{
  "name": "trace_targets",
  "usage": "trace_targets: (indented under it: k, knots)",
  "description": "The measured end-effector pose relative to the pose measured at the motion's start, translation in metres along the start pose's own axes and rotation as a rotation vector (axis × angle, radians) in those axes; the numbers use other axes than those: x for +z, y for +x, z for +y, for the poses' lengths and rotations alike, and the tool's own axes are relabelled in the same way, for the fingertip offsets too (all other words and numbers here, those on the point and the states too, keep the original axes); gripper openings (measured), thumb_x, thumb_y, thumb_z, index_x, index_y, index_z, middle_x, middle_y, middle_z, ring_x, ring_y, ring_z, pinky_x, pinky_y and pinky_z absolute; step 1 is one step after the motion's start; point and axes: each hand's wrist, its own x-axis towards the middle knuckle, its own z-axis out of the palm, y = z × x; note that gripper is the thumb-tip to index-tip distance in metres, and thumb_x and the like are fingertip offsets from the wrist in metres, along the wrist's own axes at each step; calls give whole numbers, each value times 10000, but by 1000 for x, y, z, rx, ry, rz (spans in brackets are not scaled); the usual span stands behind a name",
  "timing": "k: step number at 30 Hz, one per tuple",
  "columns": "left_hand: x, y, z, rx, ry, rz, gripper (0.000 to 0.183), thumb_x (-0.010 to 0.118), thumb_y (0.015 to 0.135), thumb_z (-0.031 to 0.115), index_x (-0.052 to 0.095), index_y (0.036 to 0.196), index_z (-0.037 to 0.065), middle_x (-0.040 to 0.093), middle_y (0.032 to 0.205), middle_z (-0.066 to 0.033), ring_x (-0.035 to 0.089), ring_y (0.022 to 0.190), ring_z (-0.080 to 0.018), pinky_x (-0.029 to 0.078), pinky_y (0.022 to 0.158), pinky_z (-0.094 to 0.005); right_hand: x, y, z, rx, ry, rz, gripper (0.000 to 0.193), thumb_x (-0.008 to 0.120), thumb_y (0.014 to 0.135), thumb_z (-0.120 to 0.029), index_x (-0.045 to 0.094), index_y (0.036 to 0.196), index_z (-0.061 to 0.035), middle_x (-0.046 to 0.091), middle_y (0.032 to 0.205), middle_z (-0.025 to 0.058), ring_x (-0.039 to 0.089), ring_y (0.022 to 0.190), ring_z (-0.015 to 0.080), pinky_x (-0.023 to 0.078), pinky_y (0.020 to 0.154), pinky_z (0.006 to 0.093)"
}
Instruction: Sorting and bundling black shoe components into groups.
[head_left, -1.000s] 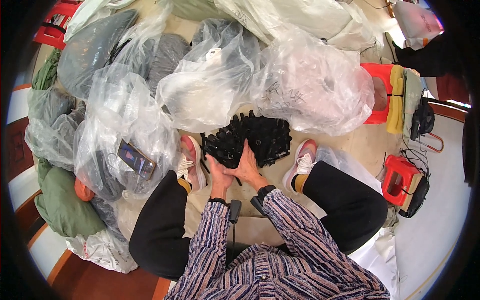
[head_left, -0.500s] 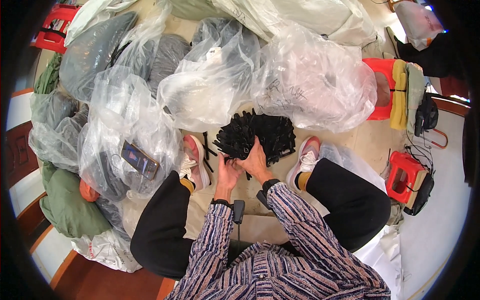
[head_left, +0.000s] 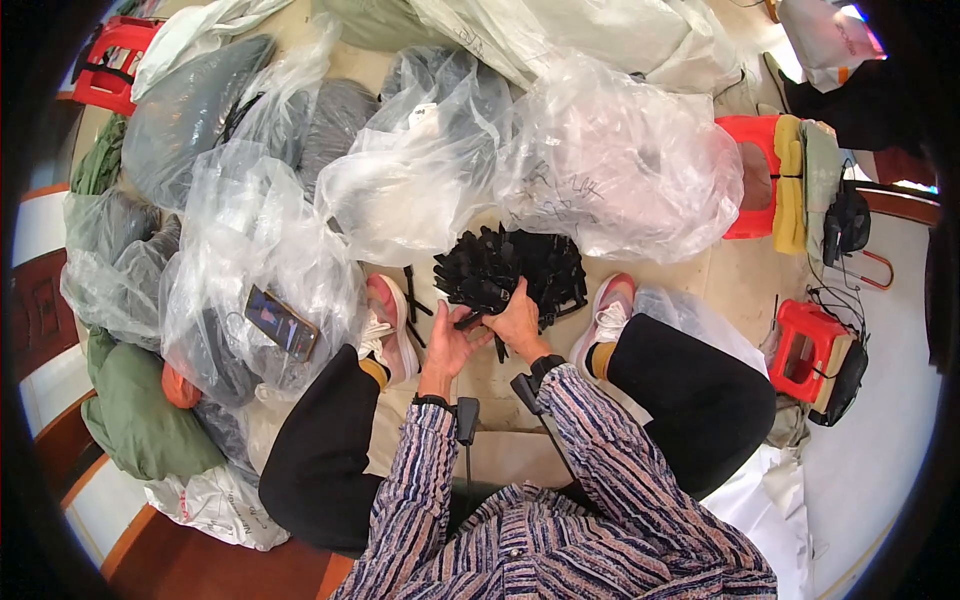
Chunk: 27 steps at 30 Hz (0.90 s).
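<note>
Your right hand [head_left: 520, 322] grips the near edge of the pile of black plastic pieces [head_left: 510, 268] on the floor between your pink shoes [head_left: 392, 325], and your left hand [head_left: 450, 345] is open beside it, touching its edge.

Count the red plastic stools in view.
3: one red stool at upper right with cloths draped over it, one at right beside the person's knee, one at upper left. Bags may hide more.
</note>
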Motion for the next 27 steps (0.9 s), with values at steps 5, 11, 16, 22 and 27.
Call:
trace_targets:
  k: [5,11,16,22,27]
  knots:
    - [-12,-10,10,113,142,109,530,454,844,526,549,1067,55,537,1075,-100,448,1062,-239,375,911,-413,-9,-7,20,-114,236,59,814,726,520,-142,329,1195,81,564,999,210,576,917,290,455,788,331]
    - [-10,-23,7,136,139,240,628,455,847,514,391,1257,41,407,1267,-152,373,1184,-270,327,964,-412,-35,-41,2,-131,843,-193,574,713,534,-41,509,1069,-1,566,940,34,540,828,158,434,788,273]
    - [36,-47,11,134,254,61,741,412,843,561,248,1355,51,264,1373,-192,268,1273,-294,276,998,-432,-61,-84,-22,-53,905,-281,403,681,572,-13,572,960,-8,591,864,38,560,779,147,456,741,265]
    - [85,-96,9,262,200,-84,721,528,796,549,418,1204,-34,445,1211,-124,400,1127,-245,311,971,-349,-65,-145,-51,-34,1214,-312,305,624,632,-42,588,929,18,615,818,69,600,667,170,516,620,294]
    - [82,-94,4,241,-2,-467,541,455,854,499,518,1058,2,565,1010,-107,514,935,-211,408,852,-317,-90,-192,-70,-81,1430,-415,268,603,671,-69,598,912,48,628,808,120,624,646,199,540,614,317]
